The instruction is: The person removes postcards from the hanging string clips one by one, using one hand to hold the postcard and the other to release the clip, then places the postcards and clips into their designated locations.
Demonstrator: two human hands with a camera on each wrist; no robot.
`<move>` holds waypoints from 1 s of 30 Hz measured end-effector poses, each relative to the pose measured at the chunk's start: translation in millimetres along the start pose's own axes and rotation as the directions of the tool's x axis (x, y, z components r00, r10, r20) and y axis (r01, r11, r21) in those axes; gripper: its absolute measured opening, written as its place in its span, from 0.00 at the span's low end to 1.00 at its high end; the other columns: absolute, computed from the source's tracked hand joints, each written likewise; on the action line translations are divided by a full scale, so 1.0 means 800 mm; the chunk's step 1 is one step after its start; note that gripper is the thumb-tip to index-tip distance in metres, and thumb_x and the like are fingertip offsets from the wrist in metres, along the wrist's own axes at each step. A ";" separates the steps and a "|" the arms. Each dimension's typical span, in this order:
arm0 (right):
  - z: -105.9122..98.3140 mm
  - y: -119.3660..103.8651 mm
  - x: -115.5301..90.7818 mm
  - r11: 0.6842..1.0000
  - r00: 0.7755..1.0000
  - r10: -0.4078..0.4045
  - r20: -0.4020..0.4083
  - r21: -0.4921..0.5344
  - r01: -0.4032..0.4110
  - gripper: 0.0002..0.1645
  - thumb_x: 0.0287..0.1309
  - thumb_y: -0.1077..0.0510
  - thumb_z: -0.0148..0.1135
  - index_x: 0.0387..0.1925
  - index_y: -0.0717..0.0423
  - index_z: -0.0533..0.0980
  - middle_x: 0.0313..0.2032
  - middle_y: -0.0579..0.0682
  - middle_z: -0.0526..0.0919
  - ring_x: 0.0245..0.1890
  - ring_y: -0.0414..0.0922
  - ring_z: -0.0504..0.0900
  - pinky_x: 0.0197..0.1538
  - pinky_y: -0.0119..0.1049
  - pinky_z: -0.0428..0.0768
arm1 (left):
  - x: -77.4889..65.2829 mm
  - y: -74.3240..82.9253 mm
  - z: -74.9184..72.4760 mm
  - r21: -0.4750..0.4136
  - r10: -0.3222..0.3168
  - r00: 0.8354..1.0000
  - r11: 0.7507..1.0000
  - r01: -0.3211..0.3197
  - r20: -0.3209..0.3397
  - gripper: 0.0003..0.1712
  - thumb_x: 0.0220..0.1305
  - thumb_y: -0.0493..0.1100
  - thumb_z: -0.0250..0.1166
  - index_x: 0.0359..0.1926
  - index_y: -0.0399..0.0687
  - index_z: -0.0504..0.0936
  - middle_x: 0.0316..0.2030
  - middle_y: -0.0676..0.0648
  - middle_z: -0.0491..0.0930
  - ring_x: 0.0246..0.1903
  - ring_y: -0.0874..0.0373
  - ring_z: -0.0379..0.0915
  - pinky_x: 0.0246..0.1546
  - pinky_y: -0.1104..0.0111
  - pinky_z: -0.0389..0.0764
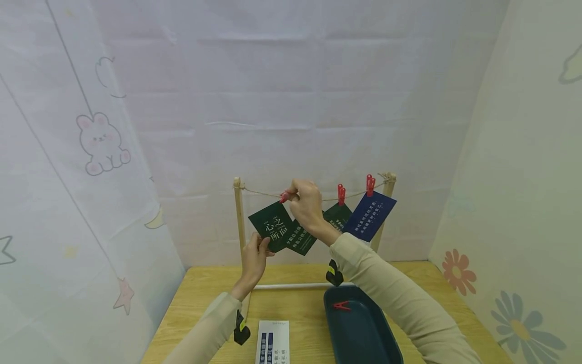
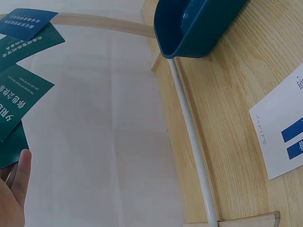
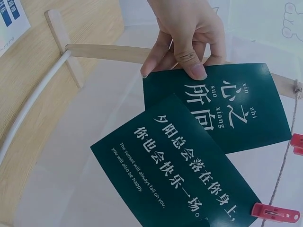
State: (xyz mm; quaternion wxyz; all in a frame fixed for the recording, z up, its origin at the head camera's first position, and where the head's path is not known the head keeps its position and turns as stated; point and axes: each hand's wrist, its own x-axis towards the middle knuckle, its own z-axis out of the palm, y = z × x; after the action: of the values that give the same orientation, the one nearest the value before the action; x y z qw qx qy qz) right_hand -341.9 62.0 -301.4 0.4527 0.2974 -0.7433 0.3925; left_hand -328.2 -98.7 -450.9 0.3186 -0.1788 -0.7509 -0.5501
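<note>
My left hand (image 1: 254,260) pinches the lower edge of a dark green card (image 1: 268,222) with white characters, thumb on its front face. At the card's upper corner, my right hand (image 1: 306,205) grips a red clothespin (image 1: 284,197) on the twine (image 1: 261,192). A second green card (image 3: 175,161) overlaps the first in the right wrist view and hangs from a red clothespin (image 3: 275,213). Farther right, another green card (image 1: 336,215) and a blue card (image 1: 375,212) hang from red clothespins. The right forearm partly covers the hanging cards in the head view.
The twine runs between two wooden posts (image 1: 239,217), with a white rod (image 1: 291,286) low between them. A dark blue tray (image 1: 334,328) on the wooden table holds a red clothespin (image 1: 342,305). Left of it lies a white card (image 1: 273,328) with blue stripes.
</note>
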 end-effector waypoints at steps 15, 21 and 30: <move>0.003 0.001 -0.009 0.998 0.996 -0.054 0.067 0.030 0.052 0.15 0.57 0.73 0.64 0.22 0.57 0.72 0.28 0.51 0.86 0.33 0.49 0.80 0.53 0.47 0.73 | -0.003 -0.002 -0.003 -0.026 -0.007 1.000 1.000 0.007 0.001 0.06 0.73 0.35 0.56 0.41 0.33 0.73 0.30 0.35 0.81 0.23 0.44 0.82 0.25 0.62 0.84; 0.002 0.000 -0.019 0.995 0.989 -0.095 0.111 0.024 0.093 0.13 0.55 0.73 0.68 0.24 0.58 0.73 0.30 0.52 0.84 0.34 0.50 0.79 0.49 0.48 0.74 | -0.004 -0.002 -0.005 -0.017 -0.036 0.999 0.999 0.036 0.003 0.07 0.73 0.36 0.56 0.40 0.33 0.73 0.30 0.36 0.82 0.22 0.45 0.82 0.25 0.68 0.84; 0.002 0.005 -0.032 0.994 0.976 -0.110 0.189 -0.007 0.114 0.12 0.56 0.73 0.67 0.27 0.59 0.72 0.34 0.54 0.82 0.38 0.52 0.78 0.52 0.49 0.74 | -0.008 -0.010 -0.010 -0.029 -0.046 0.999 0.999 0.046 0.006 0.07 0.73 0.36 0.56 0.41 0.33 0.73 0.31 0.35 0.83 0.23 0.45 0.83 0.25 0.69 0.84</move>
State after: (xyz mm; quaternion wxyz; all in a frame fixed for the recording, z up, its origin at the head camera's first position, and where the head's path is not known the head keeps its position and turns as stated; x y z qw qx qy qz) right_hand -335.0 64.5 -326.6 0.4042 0.3706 -0.7684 0.3299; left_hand -326.1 -108.1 -459.4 0.3013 -0.1678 -0.7476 -0.5676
